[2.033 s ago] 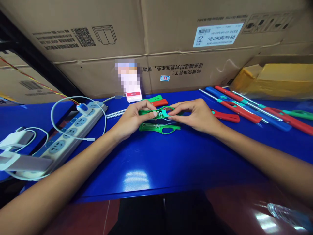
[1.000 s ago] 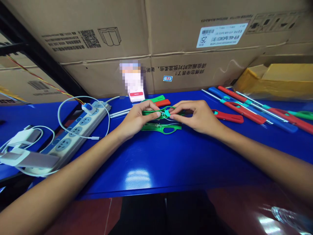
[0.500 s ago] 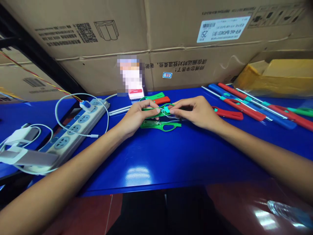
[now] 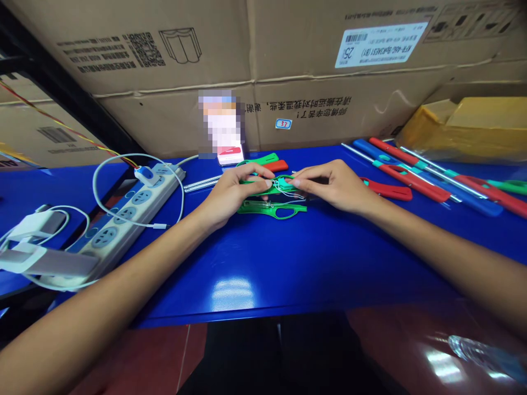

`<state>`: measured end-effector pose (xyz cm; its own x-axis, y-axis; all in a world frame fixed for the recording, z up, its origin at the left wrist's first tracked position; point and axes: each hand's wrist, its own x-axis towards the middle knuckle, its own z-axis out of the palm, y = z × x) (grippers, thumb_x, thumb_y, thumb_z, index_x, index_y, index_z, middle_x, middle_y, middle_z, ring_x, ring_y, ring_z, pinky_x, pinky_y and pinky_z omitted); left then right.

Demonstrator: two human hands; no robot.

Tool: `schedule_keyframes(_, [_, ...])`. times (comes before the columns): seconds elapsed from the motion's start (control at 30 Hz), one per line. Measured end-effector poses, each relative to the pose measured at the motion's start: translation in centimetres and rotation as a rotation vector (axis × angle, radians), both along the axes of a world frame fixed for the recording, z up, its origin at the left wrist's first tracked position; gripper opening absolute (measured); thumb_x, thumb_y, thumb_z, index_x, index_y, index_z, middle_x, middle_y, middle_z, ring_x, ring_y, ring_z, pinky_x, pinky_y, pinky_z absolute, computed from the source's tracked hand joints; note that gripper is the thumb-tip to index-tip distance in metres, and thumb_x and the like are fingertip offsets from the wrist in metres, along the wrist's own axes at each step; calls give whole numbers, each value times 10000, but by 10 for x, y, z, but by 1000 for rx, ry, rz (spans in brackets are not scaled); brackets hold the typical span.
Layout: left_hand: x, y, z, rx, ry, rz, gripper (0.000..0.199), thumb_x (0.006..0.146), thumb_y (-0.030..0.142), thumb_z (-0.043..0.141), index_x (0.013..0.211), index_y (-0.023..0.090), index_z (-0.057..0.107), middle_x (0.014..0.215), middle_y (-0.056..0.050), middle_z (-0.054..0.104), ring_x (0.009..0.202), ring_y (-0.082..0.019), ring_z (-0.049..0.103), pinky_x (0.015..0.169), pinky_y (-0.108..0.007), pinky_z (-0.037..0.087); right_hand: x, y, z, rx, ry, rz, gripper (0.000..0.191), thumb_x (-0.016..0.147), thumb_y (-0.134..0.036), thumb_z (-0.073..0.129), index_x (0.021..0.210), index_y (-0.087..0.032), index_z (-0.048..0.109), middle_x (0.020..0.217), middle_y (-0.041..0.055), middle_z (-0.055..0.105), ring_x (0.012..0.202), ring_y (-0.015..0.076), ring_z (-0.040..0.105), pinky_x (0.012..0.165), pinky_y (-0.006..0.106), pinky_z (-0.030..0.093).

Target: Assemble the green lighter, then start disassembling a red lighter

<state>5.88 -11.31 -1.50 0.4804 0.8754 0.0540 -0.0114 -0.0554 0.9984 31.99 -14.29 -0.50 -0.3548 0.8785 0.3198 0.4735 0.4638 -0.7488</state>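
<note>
Here we are, our left hand (image 4: 228, 198) pinched nearly closed on a smooth, curved green plastic shell (image 4: 256, 188), our right hand (image 4: 335, 184) drawn to a narrow pinch on the small, blocky teal piece (image 4: 282, 182) at the shell. Thin white wires (image 4: 289, 191) loop out between the fingertips. Just below, an open green half (image 4: 255, 209) with an oval loop lies on the glossy blue worktop (image 4: 255, 263). Over on our right we've got slim red handles (image 4: 389, 190) and shiny metal rods (image 4: 442, 173); on our left, a ribbed-looking white power strip (image 4: 123, 218). Behind, a phone (image 4: 230, 156) leans against creased brown cardboard (image 4: 164, 88).
</note>
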Motion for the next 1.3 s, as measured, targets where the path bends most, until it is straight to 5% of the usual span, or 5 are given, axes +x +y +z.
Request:
schedule_keyframes(0.43, [-3,0,1,58,6,-34,273,842,349,890,1040,201,773,914,-24,757,807,-165,720,760,-285,567,1,-4,7,16,59,99,221,951,-398,733,999,-253,893,1104,50,862,1024,259,794,915,392,597])
schedule_keyframes(1.3, [-3,-2,4,179,60,-30,270,880,343,871,1062,179,756,969,-44,807,833,-159,737,758,-255,556,4,-2,5,186,-6,148,194,998,-340,726,1063,-248,883,1110,61,861,1058,268,800,981,443,603])
